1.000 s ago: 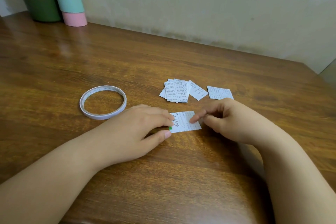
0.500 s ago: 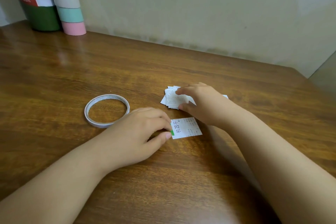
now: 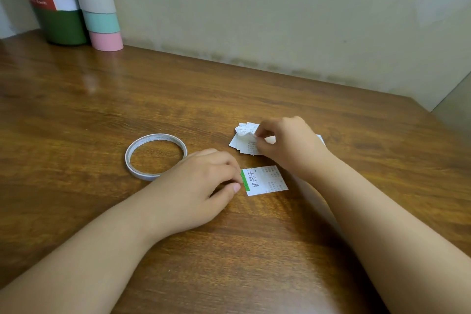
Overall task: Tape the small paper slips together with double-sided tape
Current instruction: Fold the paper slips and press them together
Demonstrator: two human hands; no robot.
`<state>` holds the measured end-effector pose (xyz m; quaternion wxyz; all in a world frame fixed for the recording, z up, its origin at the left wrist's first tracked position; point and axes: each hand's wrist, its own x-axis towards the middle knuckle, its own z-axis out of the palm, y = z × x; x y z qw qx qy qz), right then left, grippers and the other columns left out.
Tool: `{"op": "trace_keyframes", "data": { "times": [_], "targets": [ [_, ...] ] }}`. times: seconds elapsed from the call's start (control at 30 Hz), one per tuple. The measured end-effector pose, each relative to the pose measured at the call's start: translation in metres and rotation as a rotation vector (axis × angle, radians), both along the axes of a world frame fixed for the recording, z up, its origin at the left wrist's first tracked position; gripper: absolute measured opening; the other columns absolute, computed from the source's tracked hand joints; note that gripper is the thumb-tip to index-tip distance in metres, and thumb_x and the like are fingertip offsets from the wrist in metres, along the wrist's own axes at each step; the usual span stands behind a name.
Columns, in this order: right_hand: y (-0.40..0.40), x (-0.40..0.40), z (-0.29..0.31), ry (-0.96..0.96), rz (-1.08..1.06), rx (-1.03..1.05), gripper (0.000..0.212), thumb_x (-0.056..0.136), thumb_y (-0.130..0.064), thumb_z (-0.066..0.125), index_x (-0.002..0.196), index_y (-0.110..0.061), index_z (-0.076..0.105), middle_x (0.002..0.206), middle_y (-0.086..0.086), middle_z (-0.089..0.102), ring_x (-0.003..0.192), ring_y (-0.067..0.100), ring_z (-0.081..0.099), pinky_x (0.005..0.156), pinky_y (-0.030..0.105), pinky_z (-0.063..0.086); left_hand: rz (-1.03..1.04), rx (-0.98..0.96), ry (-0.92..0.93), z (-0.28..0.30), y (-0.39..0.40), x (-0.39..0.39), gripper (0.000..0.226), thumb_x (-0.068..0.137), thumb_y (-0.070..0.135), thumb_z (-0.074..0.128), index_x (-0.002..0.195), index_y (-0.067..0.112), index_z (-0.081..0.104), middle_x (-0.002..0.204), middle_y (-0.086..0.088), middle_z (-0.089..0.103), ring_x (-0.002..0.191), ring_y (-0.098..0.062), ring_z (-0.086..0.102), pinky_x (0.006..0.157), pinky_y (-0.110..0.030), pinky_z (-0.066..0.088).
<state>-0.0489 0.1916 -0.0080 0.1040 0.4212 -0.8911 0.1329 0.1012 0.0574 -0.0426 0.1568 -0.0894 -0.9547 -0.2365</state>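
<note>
Glossy wood table [image 3: 254, 250] — paper slips [image 3: 244, 145]

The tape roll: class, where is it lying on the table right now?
The tape roll lies flat left of centre, just beyond the left hand and left of the slip pile.

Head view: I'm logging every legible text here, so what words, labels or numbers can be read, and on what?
"机器王" (roughly; last character uncertain): large print on the paper slip by the left hand.
"Va...": cut-off word on the green canister label; its red panel is blurred.
Slip pile under the right hand: print too small.
Tape roll: none legible.
</note>
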Motion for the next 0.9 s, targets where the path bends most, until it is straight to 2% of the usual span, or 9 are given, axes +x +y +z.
{"op": "trace_keyframes", "data": {
  "times": [0.13,0.2,0.27,0.37,0.47,0.63,0.73,0.9],
  "targets": [
    [0.015,0.005,0.019,-0.023,-0.068,-0.285,0.005,0.085,-0.021,0.064,0.081,-0.024,0.066,0.085,-0.009,0.069,0.081,0.011,0.061,0.072,0.029,0.048,-0.001,0.003,-0.013,0.001,-0.001,0.0,0.042,0.085,0.044,0.034,0.097,0.025,0.07,0.102,0.018,0.06,0.096,0.0,0.05,0.087,-0.015,0.037],
    [0.027,0.01,0.031,-0.13,-0.098,-0.407,0.016,0.084,-0.022,0.069,0.071,-0.025,0.06,0.073,-0.012,0.067,0.07,0.004,0.06,0.066,0.024,0.047,-0.007,-0.005,-0.012,0.001,0.0,0.001,0.042,0.085,0.044,0.035,0.097,0.025,0.07,0.102,0.018,0.06,0.096,-0.001,0.051,0.087,-0.018,0.039],
    [0.04,0.014,0.037,-0.39,-0.13,-0.481,0.015,0.085,-0.025,0.07,0.073,-0.021,0.063,0.067,-0.006,0.07,0.061,0.003,0.061,0.06,0.02,0.047,-0.012,-0.004,-0.015,0.0,0.001,0.001,0.042,0.085,0.044,0.035,0.098,0.025,0.07,0.103,0.018,0.06,0.098,-0.001,0.051,0.088,-0.02,0.04],
    [0.052,0.019,0.029,-0.848,-0.128,-0.549,0.01,0.085,-0.015,0.069,0.079,-0.008,0.065,0.063,0.002,0.071,0.056,0.006,0.062,0.054,0.014,0.05,-0.012,-0.013,-0.025,0.0,0.002,0.002,0.044,0.085,0.045,0.034,0.1,0.026,0.07,0.105,0.018,0.059,0.1,-0.002,0.051,0.089,-0.023,0.042],
    [0.054,0.024,0.01,-1.057,-0.168,-0.556,0.012,0.084,-0.012,0.068,0.076,-0.006,0.062,0.056,0.004,0.065,0.05,0.004,0.061,0.048,0.013,0.047,-0.009,-0.02,-0.025,0.0,0.002,0.002,0.045,0.085,0.046,0.035,0.101,0.025,0.071,0.105,0.018,0.06,0.1,-0.001,0.051,0.089,-0.023,0.043],
    [0.052,0.028,-0.001,-1.001,-0.198,-0.452,0.016,0.087,-0.018,0.067,0.076,-0.007,0.064,0.059,0.004,0.069,0.053,0.006,0.063,0.048,0.014,0.046,-0.004,-0.035,-0.027,0.0,0.002,0.001,0.045,0.086,0.045,0.035,0.102,0.025,0.071,0.103,0.017,0.06,0.099,-0.001,0.051,0.088,-0.024,0.042],
    [0.05,0.03,-0.003,-0.932,-0.232,-0.397,0.017,0.088,-0.023,0.067,0.075,-0.012,0.064,0.062,0.004,0.071,0.055,0.013,0.061,0.052,0.018,0.046,-0.004,-0.037,-0.02,-0.001,0.002,0.001,0.042,0.086,0.044,0.036,0.1,0.025,0.071,0.101,0.017,0.061,0.097,0.001,0.049,0.087,-0.018,0.039],
    [0.047,0.03,-0.005,-0.848,-0.259,-0.334,0.017,0.088,-0.027,0.066,0.077,-0.013,0.066,0.061,-0.001,0.071,0.05,0.007,0.06,0.058,0.02,0.048,0.002,-0.032,-0.017,-0.001,0.001,0.0,0.039,0.086,0.043,0.038,0.099,0.027,0.071,0.099,0.017,0.059,0.094,0.001,0.048,0.085,-0.015,0.037]
  ]
}}
